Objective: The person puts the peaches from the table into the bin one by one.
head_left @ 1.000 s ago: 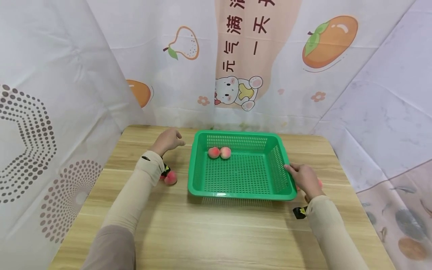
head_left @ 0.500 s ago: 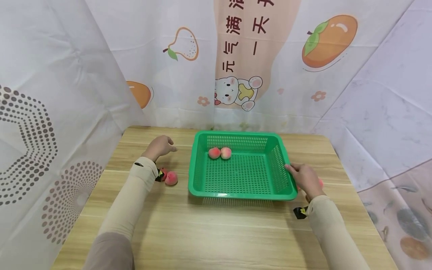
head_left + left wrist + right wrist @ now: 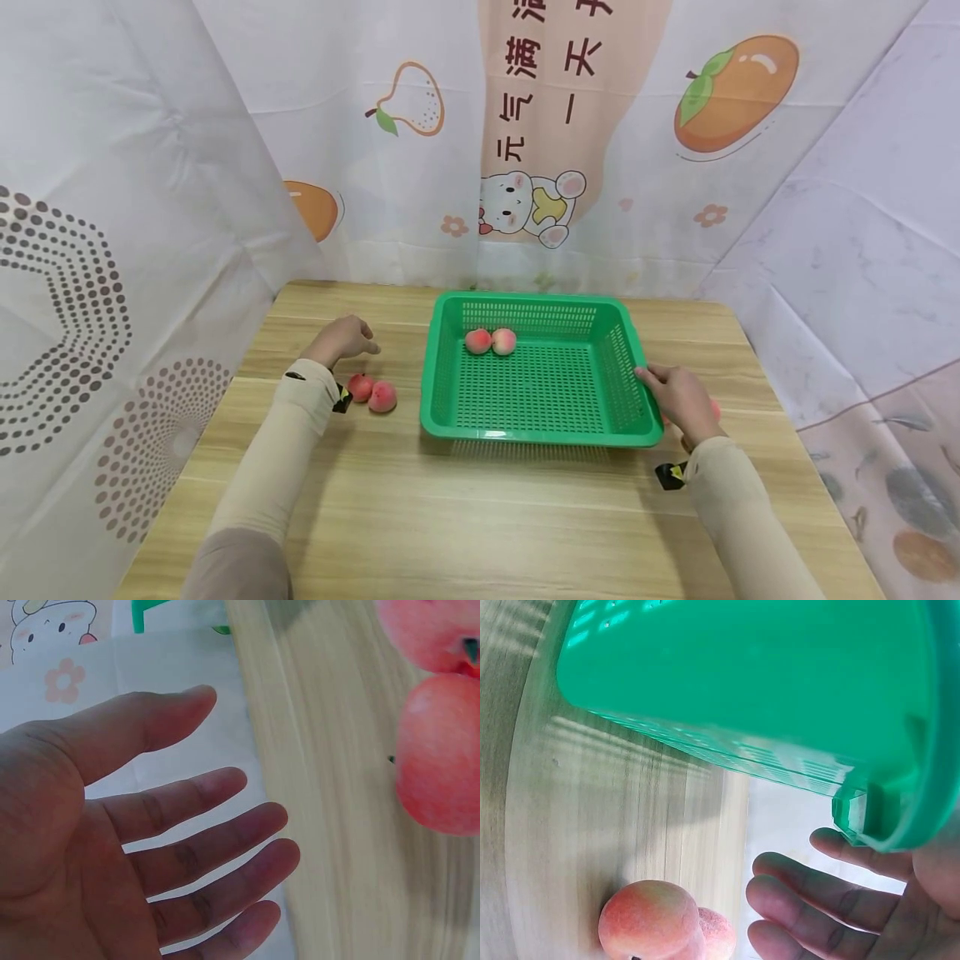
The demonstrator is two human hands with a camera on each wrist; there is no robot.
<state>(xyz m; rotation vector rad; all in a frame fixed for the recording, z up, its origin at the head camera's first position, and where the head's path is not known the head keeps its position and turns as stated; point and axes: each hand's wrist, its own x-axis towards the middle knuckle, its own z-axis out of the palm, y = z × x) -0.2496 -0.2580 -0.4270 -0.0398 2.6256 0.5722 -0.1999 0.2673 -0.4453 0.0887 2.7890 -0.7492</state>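
Two peaches (image 3: 372,393) lie touching each other on the wooden table (image 3: 465,517), left of the green perforated basket (image 3: 538,375). Just behind them hovers the left hand (image 3: 343,337), fingers loosely spread and holding nothing; the left wrist view shows its palm bare, with the pair of peaches close beside it. Inside the basket, two more peaches (image 3: 491,341) rest side by side near the far wall. At the basket's right rim, the right hand (image 3: 678,396) holds the edge, thumb on top of the rim and fingers relaxed beneath it in the right wrist view. Under this hand, further peaches (image 3: 664,921) sit on the table just right of the basket.
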